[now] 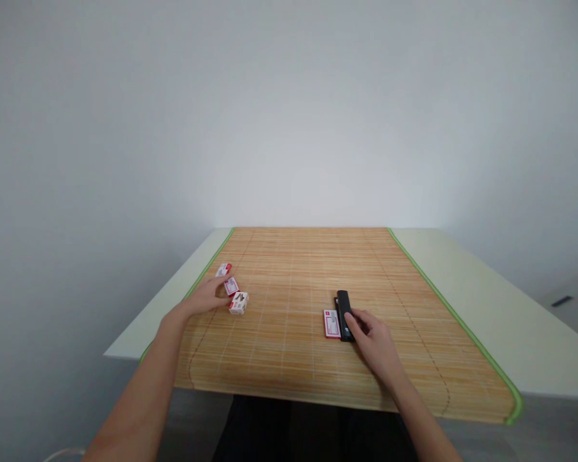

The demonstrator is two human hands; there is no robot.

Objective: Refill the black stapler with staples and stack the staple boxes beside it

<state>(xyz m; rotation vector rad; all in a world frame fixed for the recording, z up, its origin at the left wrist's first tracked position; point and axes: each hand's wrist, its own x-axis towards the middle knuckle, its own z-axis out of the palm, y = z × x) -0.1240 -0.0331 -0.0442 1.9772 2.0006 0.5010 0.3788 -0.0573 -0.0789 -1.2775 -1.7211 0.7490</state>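
Note:
On the left of the bamboo mat, my left hand [208, 296] has its thumb and fingers about a small red-and-white box [231, 286], the middle one of three. Another red-and-white box [223, 269] lies just beyond my fingers, partly covered by them. The nearest, a white staple box [239, 303] with a dark staple picture on top, sits by my thumb. My right hand [373, 337] grips a black stapler [343, 311] near its close end, thumb on top. Against the stapler's left side lies a flat red-and-white box [332, 324].
The bamboo mat [289, 359] with green edging covers the middle of a white table [505, 321] and overhangs its front edge. A pale wall [289, 128] rises behind the table. My dark-clothed legs [260, 430] are below the front edge.

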